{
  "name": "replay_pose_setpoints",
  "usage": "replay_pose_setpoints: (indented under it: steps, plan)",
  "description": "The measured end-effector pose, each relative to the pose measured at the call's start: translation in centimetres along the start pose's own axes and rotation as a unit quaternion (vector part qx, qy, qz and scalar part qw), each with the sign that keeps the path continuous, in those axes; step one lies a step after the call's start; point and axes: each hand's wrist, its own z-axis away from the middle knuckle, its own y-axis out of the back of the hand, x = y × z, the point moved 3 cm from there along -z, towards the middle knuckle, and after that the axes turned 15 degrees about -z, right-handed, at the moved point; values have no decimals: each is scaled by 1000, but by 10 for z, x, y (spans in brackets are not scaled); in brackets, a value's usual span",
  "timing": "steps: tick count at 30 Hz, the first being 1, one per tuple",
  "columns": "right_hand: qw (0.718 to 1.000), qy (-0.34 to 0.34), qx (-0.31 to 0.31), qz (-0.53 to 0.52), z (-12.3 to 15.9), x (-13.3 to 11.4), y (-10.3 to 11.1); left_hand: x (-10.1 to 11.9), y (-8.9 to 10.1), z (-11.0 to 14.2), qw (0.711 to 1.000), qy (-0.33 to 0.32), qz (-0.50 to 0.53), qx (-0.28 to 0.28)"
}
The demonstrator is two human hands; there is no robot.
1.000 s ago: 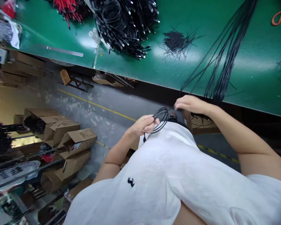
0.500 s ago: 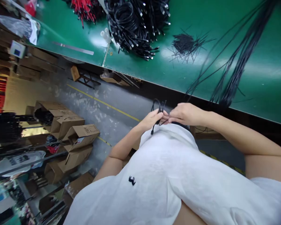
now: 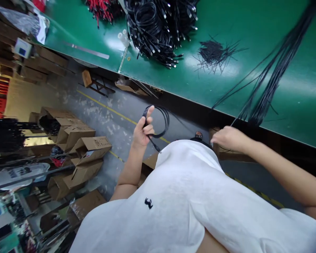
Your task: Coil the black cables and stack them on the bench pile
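My left hand (image 3: 143,131) is raised over the aisle, its fingers closed on a coiled black cable (image 3: 165,123). The loops stand out to the right of the fingers, and one plug end (image 3: 157,149) hangs below. A faint thin dark strand runs from the coil toward my right hand (image 3: 229,138). That hand is closed just off the table edge, and what its fingers pinch is hidden. Just above it, a bundle of long thin black strands (image 3: 276,73) lies across the green table (image 3: 226,21), its ends hanging over the edge.
On the table lie a heap of coiled black cables (image 3: 152,31), a pile of short black strands (image 3: 212,52), red-tipped cables (image 3: 101,10) and a metal ruler (image 3: 91,51). Cardboard boxes (image 3: 92,151) and a wooden stool (image 3: 86,78) stand along the aisle at left.
My hands came together at the cable coil, then parted. The left moved left and up with the coil; the right moved right, toward the hanging strand ends. The view shifted slightly.
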Motion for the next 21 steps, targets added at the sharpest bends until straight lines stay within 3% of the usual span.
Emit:
replay_pose_setpoints:
  steps: [3, 6, 9, 12, 17, 21]
  plan:
    - [995, 95, -16, -24, -34, -78, -4, -19, -27, -14, 991, 9, -114, -67]
    - [994, 103, 18, -30, -73, -101, 17, -48, -61, -12, 963, 34, -199, -180]
    - [996, 56, 12, -67, -89, -72, 37, -63, -79, 3, 920, 71, -232, -309]
    - [993, -16, 15, -118, -68, -17, 49, -60, -70, 15, 900, 115, -181, -379]
    - [975, -189, 101, -52, 9, 63, 59, -48, -39, 13, 937, 130, -132, -296]
    - [971, -207, 112, -41, 30, 73, 58, -51, -41, 14, 917, 190, -172, -305]
